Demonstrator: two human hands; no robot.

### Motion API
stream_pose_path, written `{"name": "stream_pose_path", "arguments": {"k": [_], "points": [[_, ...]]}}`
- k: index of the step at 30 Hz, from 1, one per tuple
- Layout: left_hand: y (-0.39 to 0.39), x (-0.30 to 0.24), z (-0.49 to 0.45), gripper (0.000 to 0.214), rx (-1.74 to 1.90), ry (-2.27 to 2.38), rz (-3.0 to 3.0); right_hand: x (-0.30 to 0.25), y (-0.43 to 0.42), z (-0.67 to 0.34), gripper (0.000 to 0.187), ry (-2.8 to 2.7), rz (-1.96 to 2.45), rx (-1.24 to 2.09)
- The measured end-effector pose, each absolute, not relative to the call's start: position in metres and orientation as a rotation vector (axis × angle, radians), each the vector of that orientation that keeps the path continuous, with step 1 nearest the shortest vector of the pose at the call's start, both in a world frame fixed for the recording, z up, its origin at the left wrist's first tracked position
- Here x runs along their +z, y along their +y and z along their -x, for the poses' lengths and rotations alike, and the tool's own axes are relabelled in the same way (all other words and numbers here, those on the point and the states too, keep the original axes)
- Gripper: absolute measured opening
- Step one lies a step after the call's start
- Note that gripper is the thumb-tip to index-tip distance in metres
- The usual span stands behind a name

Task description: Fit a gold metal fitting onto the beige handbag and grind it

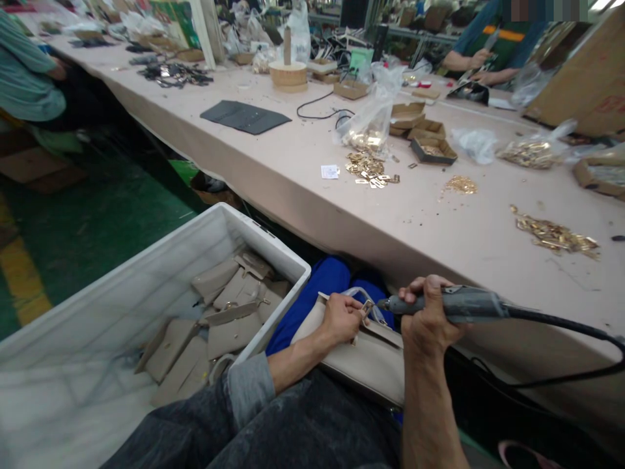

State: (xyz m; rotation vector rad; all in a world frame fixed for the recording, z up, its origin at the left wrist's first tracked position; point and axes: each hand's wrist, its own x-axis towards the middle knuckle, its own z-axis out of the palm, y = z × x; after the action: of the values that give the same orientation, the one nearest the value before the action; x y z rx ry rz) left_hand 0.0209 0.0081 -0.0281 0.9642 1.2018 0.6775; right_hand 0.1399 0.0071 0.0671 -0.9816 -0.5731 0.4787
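Note:
A beige handbag [375,361] lies across my lap. My left hand [342,317] rests on its top, the fingers pinched around a gold metal buckle [367,306] by the bag's strap. In my right hand [427,316] is a grey electric screwdriver [471,303], held level with its tip pointing left at the buckle. The tip is very close to the buckle; whether they touch I cannot tell. A black cord runs from the tool's back end to the right. My left fingers hide part of the bag's hardware.
Left of my lap stands a white plastic bin [146,254] holding several beige bags [234,332]. On the long table [303,176] lie gold fittings [556,231], a black sheet [244,116], plastic bags and small boxes [432,148]. A co-worker [493,58] works across the table; another person [29,78] sits far left.

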Motion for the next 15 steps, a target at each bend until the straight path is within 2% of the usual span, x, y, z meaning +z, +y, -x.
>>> {"name": "stream_pose_path", "arguments": {"k": [9,15], "points": [[0.005,-0.015,-0.018,0.014,0.689,1.159,-0.98,0.06,0.006,-0.135,0.034,-0.754,1.065,0.486],[0.009,-0.017,-0.013,0.027,0.672,1.086,-0.969,0.055,0.007,-0.135,0.031,-0.943,1.125,0.638]]}}
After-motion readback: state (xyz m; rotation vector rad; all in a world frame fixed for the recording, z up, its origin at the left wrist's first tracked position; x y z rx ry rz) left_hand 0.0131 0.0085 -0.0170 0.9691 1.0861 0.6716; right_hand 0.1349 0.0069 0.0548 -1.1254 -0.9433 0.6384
